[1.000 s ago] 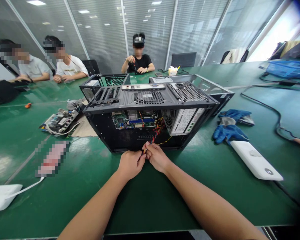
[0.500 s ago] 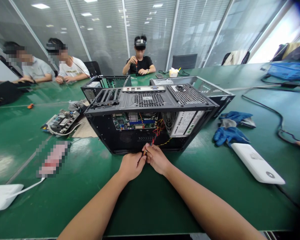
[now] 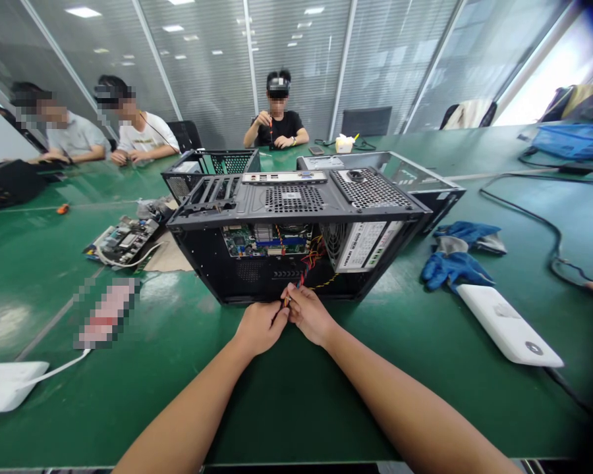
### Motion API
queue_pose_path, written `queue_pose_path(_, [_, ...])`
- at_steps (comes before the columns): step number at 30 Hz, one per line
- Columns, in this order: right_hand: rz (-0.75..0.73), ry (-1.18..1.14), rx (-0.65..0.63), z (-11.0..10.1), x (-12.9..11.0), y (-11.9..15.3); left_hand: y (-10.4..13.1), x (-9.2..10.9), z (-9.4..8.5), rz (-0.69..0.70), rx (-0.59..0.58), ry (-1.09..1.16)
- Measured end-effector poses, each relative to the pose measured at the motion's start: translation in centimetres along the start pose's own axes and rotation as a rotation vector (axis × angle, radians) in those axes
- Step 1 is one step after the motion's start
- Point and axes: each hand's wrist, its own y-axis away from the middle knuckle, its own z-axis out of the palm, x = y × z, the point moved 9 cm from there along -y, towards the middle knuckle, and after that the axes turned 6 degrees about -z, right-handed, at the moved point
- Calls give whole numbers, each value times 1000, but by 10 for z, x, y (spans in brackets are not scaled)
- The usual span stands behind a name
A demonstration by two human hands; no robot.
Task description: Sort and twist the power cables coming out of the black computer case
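Note:
An open black computer case (image 3: 286,205) lies before me with its open side facing me. Inside show a green motherboard (image 3: 267,242) and, at the right, a power supply (image 3: 366,246) with a labelled side. A bundle of coloured power cables (image 3: 306,266) runs from the power supply down to the case's near edge. There my left hand (image 3: 261,327) and my right hand (image 3: 309,315) meet, fingers closed on the cables' lower end. The very tip of the bundle is hidden between my fingers.
Blue work gloves (image 3: 457,257) and a white power bank (image 3: 511,326) lie at right. On the left are a loose circuit board (image 3: 123,240), a blurred pink item (image 3: 107,313) and a white device (image 3: 10,385). More case parts (image 3: 410,172) stand behind. Three people sit across the green table.
Both hands stay almost still on the cables. The whole view has shifted very slightly.

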Motion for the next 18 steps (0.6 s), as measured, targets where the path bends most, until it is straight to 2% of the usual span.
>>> queue_pose_path(18, [19, 3, 43, -2, 0, 1, 0, 1, -1, -12, -24, 16])
